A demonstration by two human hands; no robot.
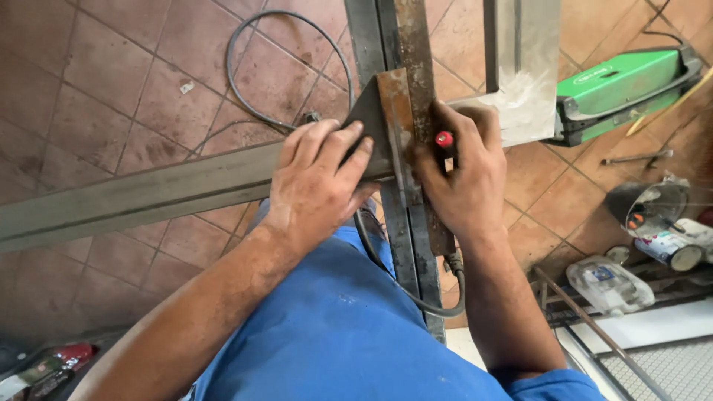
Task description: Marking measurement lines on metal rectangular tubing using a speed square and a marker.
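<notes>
My left hand [316,182] presses flat on a rusty metal angle piece [390,111] that sits where a long grey steel bar [134,197] meets an upright dark steel bar [401,37]. My right hand [460,174] is closed around a red-tipped pen-like tool [444,139], its tip against the edge of the angle piece. Both hands sit side by side at the joint of the bars. My blue-clothed legs are below.
A black cable [245,89] loops over the tiled floor behind the bars and runs down past my right wrist. A green machine [620,89] stands at the upper right. Cans and a clear plastic bottle [609,286] lie at the right, beside thin rods.
</notes>
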